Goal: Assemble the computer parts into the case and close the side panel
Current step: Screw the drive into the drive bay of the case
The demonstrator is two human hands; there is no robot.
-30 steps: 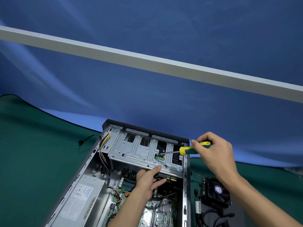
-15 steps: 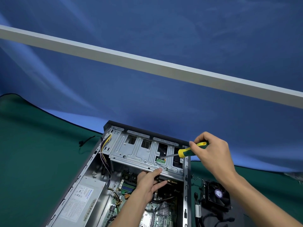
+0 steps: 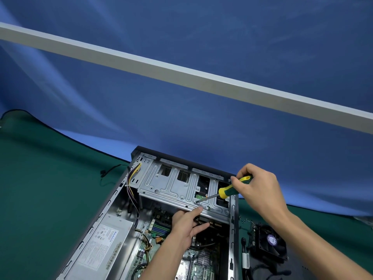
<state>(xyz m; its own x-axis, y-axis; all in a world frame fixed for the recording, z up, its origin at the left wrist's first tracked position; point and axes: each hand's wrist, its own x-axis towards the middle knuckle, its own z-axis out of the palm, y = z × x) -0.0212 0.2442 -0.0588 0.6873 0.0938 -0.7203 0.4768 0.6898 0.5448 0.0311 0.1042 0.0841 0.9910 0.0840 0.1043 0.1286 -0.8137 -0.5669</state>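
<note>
The open computer case [image 3: 113, 199] lies on its side on a green mat. A silver drive cage [image 3: 171, 188] spans its far end. My right hand [image 3: 256, 188] grips the yellow and green handle of a screwdriver [image 3: 232, 188], whose tip sits at a screw point on the cage's front part. My left hand [image 3: 187, 223] reaches under the cage's near edge, with one finger on the edge just below the tip. A power supply [image 3: 105, 245] and the motherboard [image 3: 159, 231] sit inside the case.
A black cooler fan [image 3: 270, 243] with loose cables lies on the mat right of the case. A thin black cable [image 3: 105, 174] trails left of the case. A blue cloth backdrop and a grey bar [image 3: 181, 75] rise behind.
The screwdriver tip has shifted slightly down the cage toward its near edge, and my right hand followed. My left hand stays under the cage edge.
</note>
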